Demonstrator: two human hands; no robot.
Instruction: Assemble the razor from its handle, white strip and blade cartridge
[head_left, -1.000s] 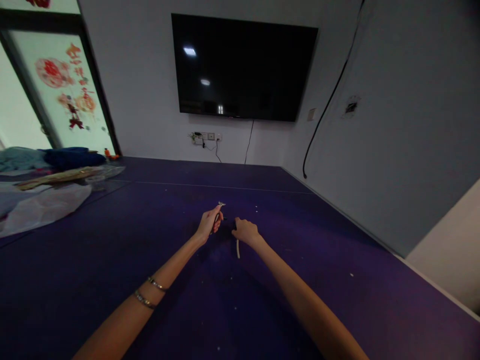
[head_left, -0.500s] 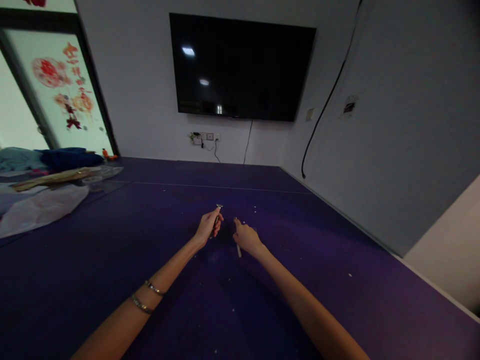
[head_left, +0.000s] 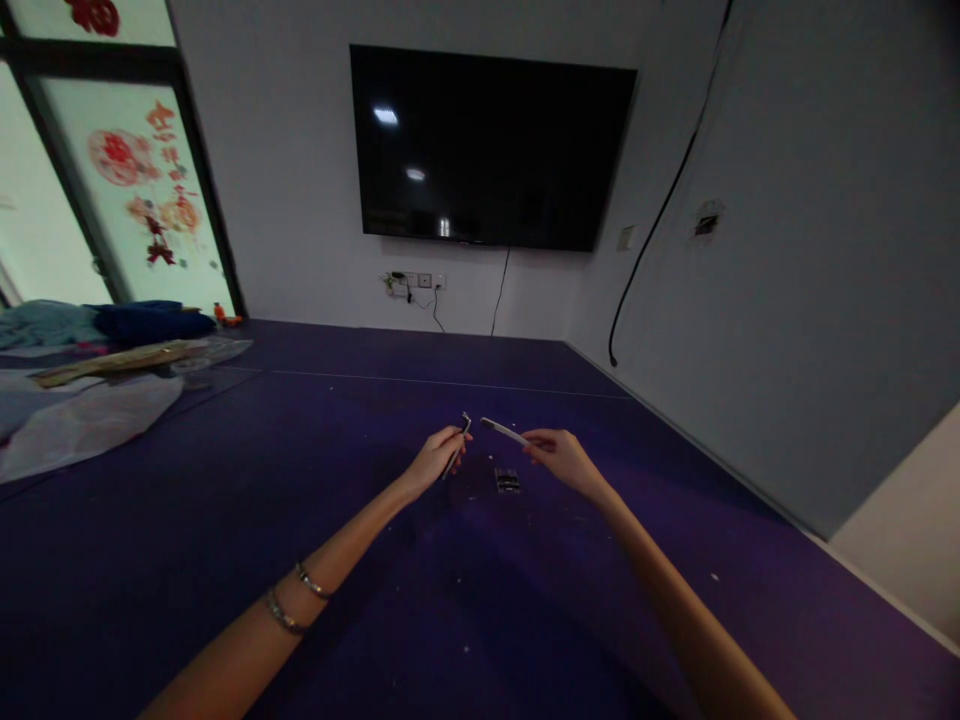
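My left hand (head_left: pixel 436 459) is closed around the dark handle of a razor (head_left: pixel 452 462), whose small metallic head points up and away from me. Between the fingertips of my right hand (head_left: pixel 564 455) is the end of a toothbrush (head_left: pixel 504 431) with a pale handle and a dark-bristled head. The brush points left, its head near the razor's head with a small gap between them. Below the brush, a small clear pack with dark pieces (head_left: pixel 507 481) lies on the purple surface (head_left: pixel 465 580); its contents are too small to make out.
Small white bits dot the surface. At the left lie clear plastic sheeting (head_left: pixel 97 425), a yellowish flat piece (head_left: pixel 112 363) and dark blue cloth (head_left: pixel 154 322). A black cable (head_left: pixel 652 225) hangs along the right wall. A television (head_left: pixel 495 150) is mounted ahead.
My right hand has moved right and raised the toothbrush, turning it so its head points left. The small pack, mostly covered before, now shows. My left hand has shifted slightly right with the razor.
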